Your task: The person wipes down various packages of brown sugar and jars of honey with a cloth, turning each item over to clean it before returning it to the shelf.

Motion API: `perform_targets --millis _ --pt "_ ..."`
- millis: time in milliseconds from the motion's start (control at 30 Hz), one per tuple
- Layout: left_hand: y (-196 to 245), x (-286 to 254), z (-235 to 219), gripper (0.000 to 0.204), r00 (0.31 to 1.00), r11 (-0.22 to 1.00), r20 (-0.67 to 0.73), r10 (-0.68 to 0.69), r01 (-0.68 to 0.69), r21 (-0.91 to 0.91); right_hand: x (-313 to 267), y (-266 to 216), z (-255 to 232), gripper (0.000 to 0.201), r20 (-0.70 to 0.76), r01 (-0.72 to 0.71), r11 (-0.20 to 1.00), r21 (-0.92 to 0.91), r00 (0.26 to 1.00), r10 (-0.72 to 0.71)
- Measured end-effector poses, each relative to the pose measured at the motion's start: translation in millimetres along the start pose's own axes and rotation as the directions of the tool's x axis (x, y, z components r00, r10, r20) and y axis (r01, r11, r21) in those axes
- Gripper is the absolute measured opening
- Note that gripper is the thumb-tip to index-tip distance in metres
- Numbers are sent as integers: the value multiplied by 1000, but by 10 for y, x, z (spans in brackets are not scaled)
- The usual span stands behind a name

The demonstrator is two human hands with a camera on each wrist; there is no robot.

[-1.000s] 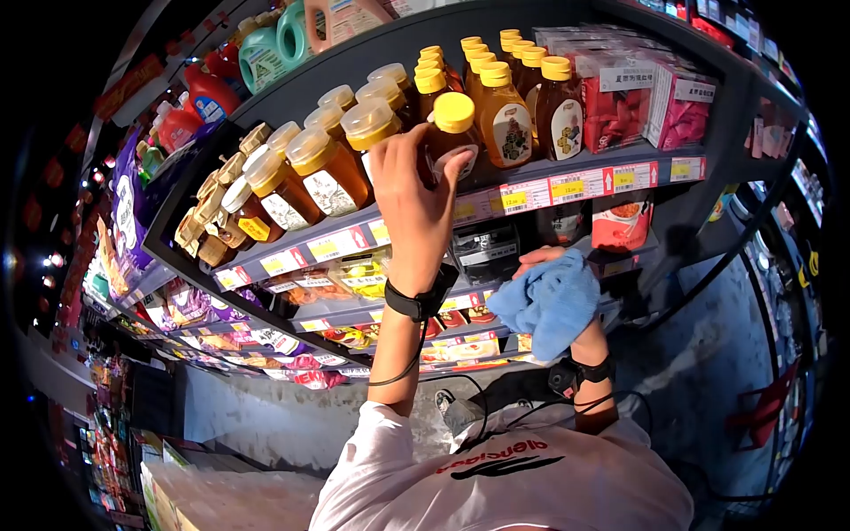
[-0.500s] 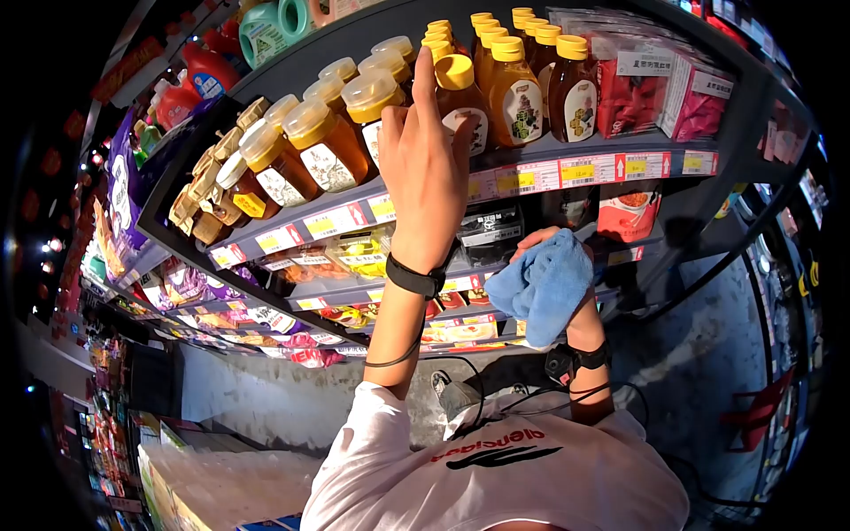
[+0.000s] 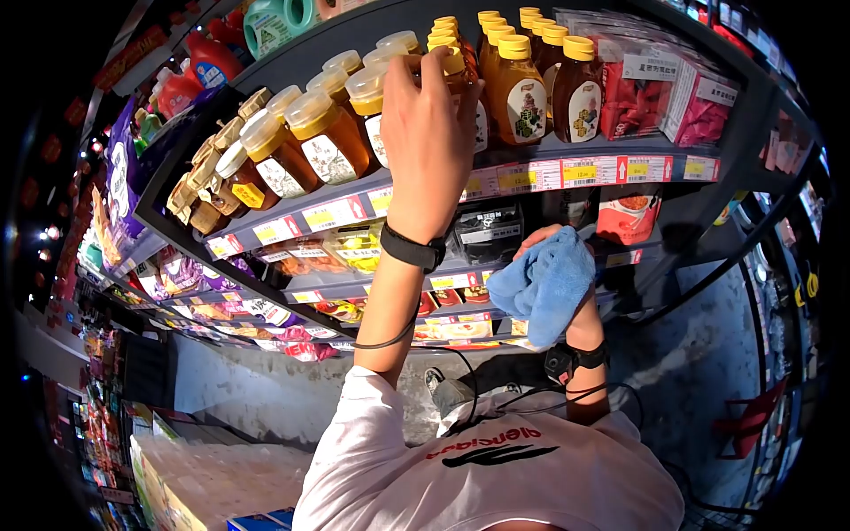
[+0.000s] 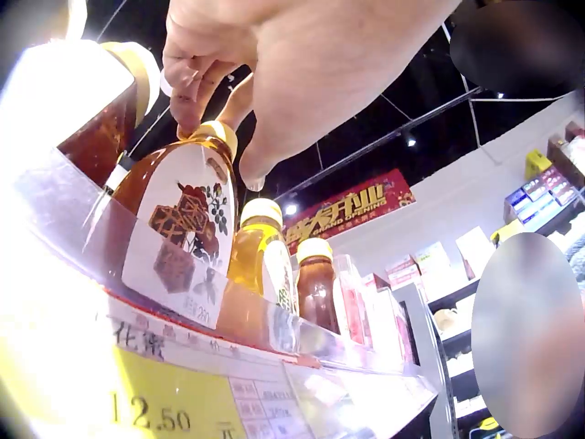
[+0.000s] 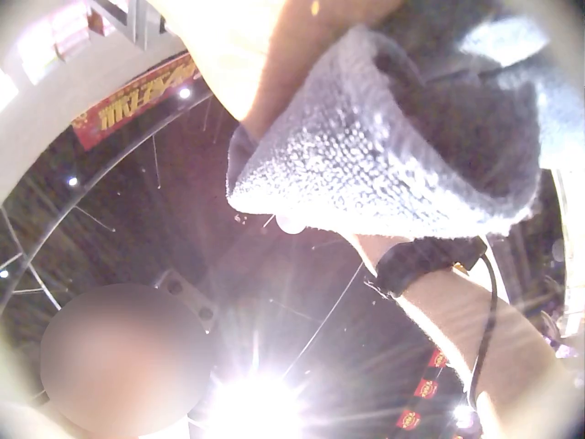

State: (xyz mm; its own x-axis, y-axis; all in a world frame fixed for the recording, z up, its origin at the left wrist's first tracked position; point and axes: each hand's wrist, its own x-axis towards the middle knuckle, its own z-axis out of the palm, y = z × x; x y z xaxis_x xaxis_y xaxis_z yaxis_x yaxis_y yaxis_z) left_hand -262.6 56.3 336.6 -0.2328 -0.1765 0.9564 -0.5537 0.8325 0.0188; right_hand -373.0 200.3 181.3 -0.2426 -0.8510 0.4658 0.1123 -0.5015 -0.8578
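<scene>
My left hand [image 3: 428,146] reaches up to the shelf's front row, at a honey bottle with a yellow cap [image 3: 454,62]. In the left wrist view, the thumb and fingers come down around the cap of this honey bottle [image 4: 178,224], which stands upright behind the clear shelf lip. From above, the hand hides most of the bottle. Lower and to the right, my right hand [image 3: 535,239] holds a crumpled blue cloth [image 3: 544,288] in front of the shelves. The cloth covers most of that hand and hangs down in the right wrist view.
Wide-lidded honey jars [image 3: 326,133] stand left of the left hand. More yellow-capped bottles [image 3: 522,97] and red packets [image 3: 630,106] are to the right. Price tags [image 3: 580,171] line the shelf edge [image 3: 660,168]. Packaged goods fill lower shelves; a cable [image 3: 469,372] hangs between the arms.
The left hand first had its fingers beside the bottle's cap, then its index finger stretched up past it; now thumb and fingers come over the cap. The right hand stays put with the cloth.
</scene>
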Motion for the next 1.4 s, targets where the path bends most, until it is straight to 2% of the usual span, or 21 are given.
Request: perform_targets --millis 167,267,333,400,500,567,600,667,700,900,933,967,1000,1033,1133,1167,1200,1267,1300,1333,1400 --pt "-115 62 117 28 999 1000 -47 -14 13 -26 -16 -70 61 22 -45 -48 994 100 998 52" --pt "-150 70 128 25 999 996 -18 -41 39 -86 -7 39 24 20 -57 -12 999 -51 998 9" --pt "-154 71 112 25 996 978 6 -93 92 -190 -29 137 -18 19 24 -46 998 -31 999 47" --pt "-154 53 112 26 997 986 -9 -78 76 -149 -76 60 51 18 41 -109 994 -2 993 109" --pt "-140 -1 23 30 997 983 -45 -68 59 -173 -145 275 46 18 38 36 967 -253 999 -28" --pt "-207 -59 -44 39 991 958 -93 -97 67 -280 -213 354 2 20 21 -22 981 -192 999 26" --pt "-256 -102 -77 42 978 961 -190 -91 36 -275 -254 402 -35 20 6 -70 989 -132 997 72" --pt "-360 -147 -147 49 953 996 -297 61 -36 87 -329 512 -132 22 -19 -162 987 11 987 162" --pt "-416 -202 -122 57 967 999 -251 -32 30 -12 -351 568 -171 23 -28 -205 975 85 978 208" --pt "-414 -264 -143 77 979 988 -141 -149 153 15 -312 774 -259 27 -53 -383 824 417 895 443" --pt "-395 -246 -155 80 972 980 -124 -200 201 -5 -301 791 -257 27 -55 -378 828 415 898 437" --pt "-415 -242 -163 87 979 985 -120 -163 168 35 -308 809 -229 33 -82 -196 961 193 973 215" --pt "-407 -240 -174 87 979 985 -120 -163 168 33 -283 737 -141 39 -53 12 999 -37 998 -14" --pt "-394 -234 -197 89 979 984 -110 -173 177 25 -265 591 -100 45 -18 67 969 -236 997 -73" --pt "-379 -280 -213 94 977 985 -133 -169 171 -1 -262 776 -122 43 -141 100 962 -256 980 -139" --pt "-375 -297 -200 97 974 988 -169 -153 152 -22 -210 803 -115 44 -215 92 926 -366 960 -181" --pt "-362 -320 -202 97 974 989 -170 -149 148 -22 -207 772 -73 44 -320 44 973 -224 940 -117" --pt "-342 -386 -200 103 965 991 -227 -134 128 -44 -181 761 -121 45 -345 31 999 25 938 -20" --pt "-382 -453 -125 108 949 972 -262 -173 122 -201 -176 799 -169 46 -346 11 998 70 938 14" --pt "-388 -484 -88 108 949 972 -264 -172 121 -200 -185 907 -239 46 -345 12 997 70 939 13" --pt "-389 -521 -45 111 907 923 -330 -260 133 -361 -221 1155 -356 42 -342 -16 988 -156 939 -39"
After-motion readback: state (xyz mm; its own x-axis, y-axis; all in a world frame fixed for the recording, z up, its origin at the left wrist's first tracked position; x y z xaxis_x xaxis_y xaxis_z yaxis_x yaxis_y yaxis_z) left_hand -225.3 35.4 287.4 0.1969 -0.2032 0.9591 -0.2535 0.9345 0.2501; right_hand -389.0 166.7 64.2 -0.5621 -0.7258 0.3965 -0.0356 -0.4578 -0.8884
